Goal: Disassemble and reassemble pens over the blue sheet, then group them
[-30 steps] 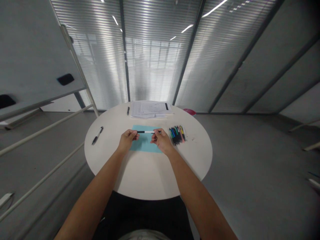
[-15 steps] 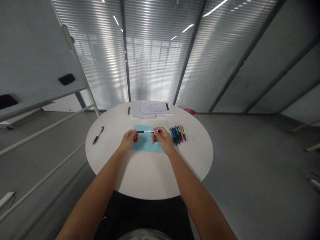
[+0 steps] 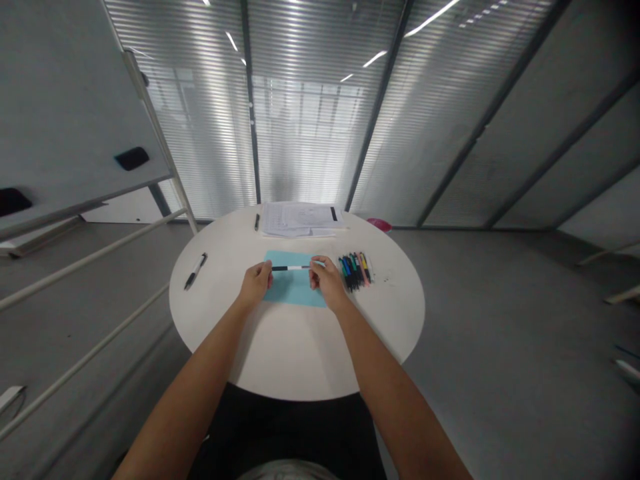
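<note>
Both bare forearms of the person reach forward and come nearer to each other. The left hand (image 3: pixel 257 281) and the right hand (image 3: pixel 326 280) are apart, almost at the same height, and each one has its thumb and fingers closed together in a pinch.

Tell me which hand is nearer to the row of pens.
The right hand: it is just left of the row of pens. The left hand is farther left, near the blue paper's left edge, at the held pen's other end.
</note>
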Demonstrator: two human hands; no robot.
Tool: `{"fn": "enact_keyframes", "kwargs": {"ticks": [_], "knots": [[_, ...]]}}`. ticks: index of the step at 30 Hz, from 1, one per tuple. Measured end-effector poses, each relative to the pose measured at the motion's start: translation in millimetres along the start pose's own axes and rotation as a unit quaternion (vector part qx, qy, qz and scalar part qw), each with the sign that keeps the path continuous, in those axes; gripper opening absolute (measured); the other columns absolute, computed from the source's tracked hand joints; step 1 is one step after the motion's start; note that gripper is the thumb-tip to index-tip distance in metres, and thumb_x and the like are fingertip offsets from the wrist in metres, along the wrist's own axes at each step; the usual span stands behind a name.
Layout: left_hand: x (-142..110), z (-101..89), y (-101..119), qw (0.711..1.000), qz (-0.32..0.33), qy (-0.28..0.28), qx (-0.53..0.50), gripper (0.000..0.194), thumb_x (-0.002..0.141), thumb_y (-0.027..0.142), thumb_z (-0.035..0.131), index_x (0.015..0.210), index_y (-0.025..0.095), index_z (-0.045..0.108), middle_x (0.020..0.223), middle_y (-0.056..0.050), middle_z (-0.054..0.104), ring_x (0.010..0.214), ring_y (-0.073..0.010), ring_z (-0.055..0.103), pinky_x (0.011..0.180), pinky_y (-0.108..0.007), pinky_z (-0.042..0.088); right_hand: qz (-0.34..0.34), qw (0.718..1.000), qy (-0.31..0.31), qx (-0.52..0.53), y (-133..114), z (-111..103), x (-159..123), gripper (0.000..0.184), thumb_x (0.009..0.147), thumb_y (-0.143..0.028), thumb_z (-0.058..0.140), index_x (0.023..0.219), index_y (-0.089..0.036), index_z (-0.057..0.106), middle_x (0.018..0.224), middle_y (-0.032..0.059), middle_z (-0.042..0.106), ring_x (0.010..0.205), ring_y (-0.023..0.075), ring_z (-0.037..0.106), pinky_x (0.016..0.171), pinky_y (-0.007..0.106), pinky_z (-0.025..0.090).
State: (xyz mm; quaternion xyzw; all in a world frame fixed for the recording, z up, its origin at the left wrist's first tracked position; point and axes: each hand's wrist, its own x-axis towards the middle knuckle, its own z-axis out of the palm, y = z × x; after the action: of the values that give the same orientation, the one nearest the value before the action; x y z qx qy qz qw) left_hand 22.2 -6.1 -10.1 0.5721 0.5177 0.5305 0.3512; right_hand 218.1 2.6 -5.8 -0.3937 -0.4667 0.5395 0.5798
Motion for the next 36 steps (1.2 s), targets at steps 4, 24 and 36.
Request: {"fn": "enact_keyframes", "kwargs": {"ticks": [4,24,36], "knots": [[-2,-1.3,5,1.0,-0.009,0.011,0.014,0.051,0.084,0.051,0.043,0.045,0.019,0.047,0.038,0.001,0.042,0.039,-0.0099,0.038,0.045,-0.024,0.029,0.027,1.0,-0.002,0.011,0,1,0,0.035,0.068,-0.045,0.066,0.09,-0.022,0.052,0.059,-0.007,0.056,0.038,0.0065,0.046,0.035,0.018,0.034],[2,-0.3,-3,0.999,-0.043,0.009,-0.004,0.046,0.083,0.048,0.042,0.048,0.019,0.047,0.04,0.0,0.046,0.038,-0.0101,0.037,0.043,-0.024,0.028,0.12,0.989,-0.065,-0.047,0,1,-6,0.043,0.073,-0.058,0.061,0.089,-0.018,0.056,0.065,-0.0002,0.064,0.034,0.0063,0.047,0.028,0.017,0.028],[-3,-1.3,7,0.998,-0.059,0.012,-0.017,0.051,0.082,0.051,0.047,0.042,0.02,0.041,0.035,-0.001,0.044,0.035,-0.0093,0.036,0.041,-0.025,0.027,0.092,0.993,-0.067,0.035,-8,1,-6,0.034,0.063,-0.035,0.072,0.092,-0.023,0.059,0.072,-0.0049,0.06,0.043,0.0066,0.052,0.033,0.017,0.032]]}}
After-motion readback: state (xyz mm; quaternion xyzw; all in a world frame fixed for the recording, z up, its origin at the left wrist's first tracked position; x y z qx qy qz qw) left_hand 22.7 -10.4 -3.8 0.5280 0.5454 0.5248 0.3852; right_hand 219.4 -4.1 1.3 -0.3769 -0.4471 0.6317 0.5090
